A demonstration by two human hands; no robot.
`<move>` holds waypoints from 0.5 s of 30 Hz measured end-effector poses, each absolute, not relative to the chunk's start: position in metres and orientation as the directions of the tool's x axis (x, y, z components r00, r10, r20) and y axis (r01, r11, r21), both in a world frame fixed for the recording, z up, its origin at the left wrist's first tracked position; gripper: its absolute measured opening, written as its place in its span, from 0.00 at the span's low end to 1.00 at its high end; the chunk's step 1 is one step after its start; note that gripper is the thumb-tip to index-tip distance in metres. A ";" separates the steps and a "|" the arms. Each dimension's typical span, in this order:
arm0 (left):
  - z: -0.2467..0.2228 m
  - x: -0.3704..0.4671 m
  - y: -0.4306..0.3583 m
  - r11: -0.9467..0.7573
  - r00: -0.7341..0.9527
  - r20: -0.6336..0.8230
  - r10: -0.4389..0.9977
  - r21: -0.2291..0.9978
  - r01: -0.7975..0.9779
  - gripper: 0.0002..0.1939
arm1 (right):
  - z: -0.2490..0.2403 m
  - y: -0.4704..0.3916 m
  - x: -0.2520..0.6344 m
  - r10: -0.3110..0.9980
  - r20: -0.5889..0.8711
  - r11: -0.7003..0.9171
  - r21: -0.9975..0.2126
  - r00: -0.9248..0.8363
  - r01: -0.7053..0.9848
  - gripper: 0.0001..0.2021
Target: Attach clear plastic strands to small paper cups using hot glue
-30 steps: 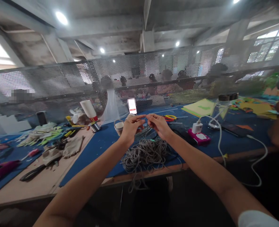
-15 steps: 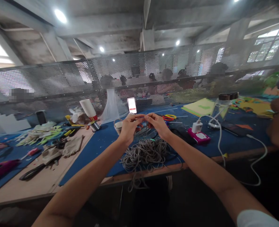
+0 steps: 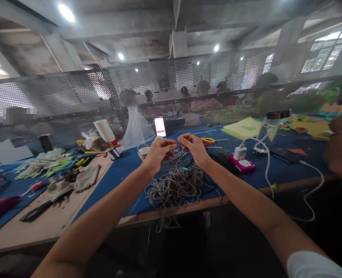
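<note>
My left hand (image 3: 160, 151) and my right hand (image 3: 193, 146) are raised close together above the blue table top, fingertips pinched. Between them shows a thin grey strand (image 3: 180, 148), which looks like grey cord; its ends are hard to make out. Below the hands lies a tangled heap of grey cord (image 3: 175, 187), with some loops hanging over the table's front edge. Thin clear rods (image 3: 173, 160) lie partly hidden behind the heap. Just left of my left hand stands a small pale basket (image 3: 143, 152) with a handle.
A lit phone (image 3: 159, 126) leans upright behind the hands. To the right are a magenta box (image 3: 242, 163) with a white charger, a glass jar (image 3: 268, 133) and a charging phone. Gloves (image 3: 87, 178), paper cups (image 3: 104, 131) and scraps lie left. Another person's arm (image 3: 341, 150) is far right.
The fingertips have drawn slightly apart, so more of the grey strand shows between them. The view has shifted a little; the cord heap still lies below the hands.
</note>
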State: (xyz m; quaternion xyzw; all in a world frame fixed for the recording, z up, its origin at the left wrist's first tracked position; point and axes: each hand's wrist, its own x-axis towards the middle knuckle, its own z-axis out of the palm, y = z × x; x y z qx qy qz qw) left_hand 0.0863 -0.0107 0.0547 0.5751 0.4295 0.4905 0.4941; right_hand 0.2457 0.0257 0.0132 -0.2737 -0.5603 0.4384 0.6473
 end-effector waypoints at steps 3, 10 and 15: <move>0.049 0.082 -0.009 -0.127 0.151 0.124 0.981 0.992 0.012 0.15 | 0.011 0.027 0.245 0.874 0.486 0.470 -0.847 -0.004 -0.248 0.14; 0.032 0.069 -0.004 -0.069 0.096 0.073 0.993 0.997 -0.041 0.16 | 0.014 0.046 0.265 0.839 0.532 0.540 -0.840 -0.113 0.055 0.15; 0.017 0.058 0.002 -0.066 0.105 0.082 0.991 0.986 -0.152 0.17 | 0.021 0.061 0.314 0.853 0.521 0.366 -0.620 0.015 0.694 0.12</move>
